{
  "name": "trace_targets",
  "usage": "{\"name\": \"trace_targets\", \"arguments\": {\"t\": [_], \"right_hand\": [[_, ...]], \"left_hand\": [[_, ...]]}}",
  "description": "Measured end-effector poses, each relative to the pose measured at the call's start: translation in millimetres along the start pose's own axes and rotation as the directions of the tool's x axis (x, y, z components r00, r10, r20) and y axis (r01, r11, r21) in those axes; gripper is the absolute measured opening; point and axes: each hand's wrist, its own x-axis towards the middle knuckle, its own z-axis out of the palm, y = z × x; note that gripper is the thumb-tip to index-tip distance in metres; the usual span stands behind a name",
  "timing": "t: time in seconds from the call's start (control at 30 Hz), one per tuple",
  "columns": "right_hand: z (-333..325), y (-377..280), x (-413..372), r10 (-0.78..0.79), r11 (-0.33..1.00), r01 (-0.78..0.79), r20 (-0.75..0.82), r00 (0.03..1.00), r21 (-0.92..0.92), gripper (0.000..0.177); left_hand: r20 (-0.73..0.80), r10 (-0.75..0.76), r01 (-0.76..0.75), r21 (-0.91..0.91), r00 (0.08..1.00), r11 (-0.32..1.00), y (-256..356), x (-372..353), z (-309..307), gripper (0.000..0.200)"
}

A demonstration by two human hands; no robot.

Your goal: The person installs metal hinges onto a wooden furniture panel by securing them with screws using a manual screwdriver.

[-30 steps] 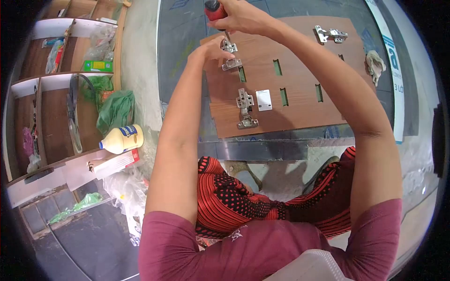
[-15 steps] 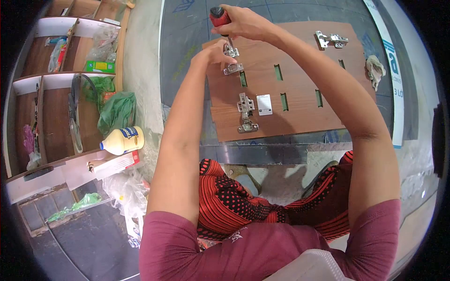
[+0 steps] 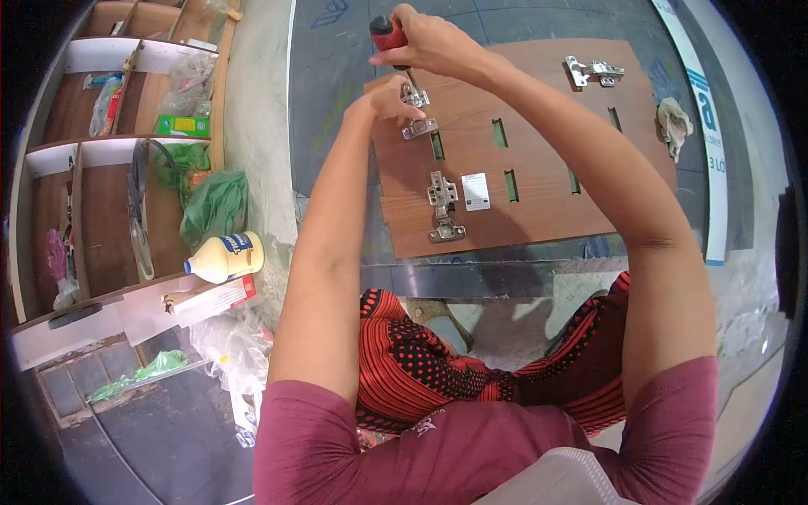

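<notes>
My right hand (image 3: 439,44) is closed round the red and black handle of a screwdriver (image 3: 388,34). Its shaft points down to a metal cabinet hinge (image 3: 418,128) at the far left corner of a brown wooden panel (image 3: 539,101). Fingers of my left hand (image 3: 389,101) close on this hinge beside the screwdriver's shaft; the exact contact at the tip is too small to make out. A second hinge (image 3: 442,195) lies nearer me on the panel's left side, next to a white label (image 3: 475,192). At the far right sits a third hinge (image 3: 594,72).
Several slots are cut through the panel, which lies on a dark sheet (image 3: 337,50). A crumpled cloth (image 3: 674,126) is at its right edge. Leftward stand a wooden shelf unit (image 3: 101,210), a cream jug (image 3: 225,257) with a blue cap, and plastic bags (image 3: 215,202).
My right hand and the screwdriver handle have shifted slightly left, with the wrist turned a little. My left hand stays at the hinge. The whole view has moved slightly.
</notes>
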Motion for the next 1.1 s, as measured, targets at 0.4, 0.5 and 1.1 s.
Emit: {"name": "trace_targets", "arguments": {"t": [0.4,0.5,1.1], "right_hand": [[-21,-25,6,-0.073,0.996,0.071,0.031,0.997,0.046,0.043],[-3,-12,8,-0.094,0.994,0.094,0.016,0.995,-0.057,0.059],[-60,-30,21,-0.078,0.974,-0.018,0.406,0.911,0.227,0.042]], "left_hand": [[-0.057,0.014,-0.012,0.026,0.998,1.000,-2,-2,1,0.076],[0.002,-0.014,0.014,0.070,1.000,0.997,0,-1,-2,0.080],[0.129,-0.152,0.169,-0.131,0.980,0.977,8,-6,-6,0.091]]}}
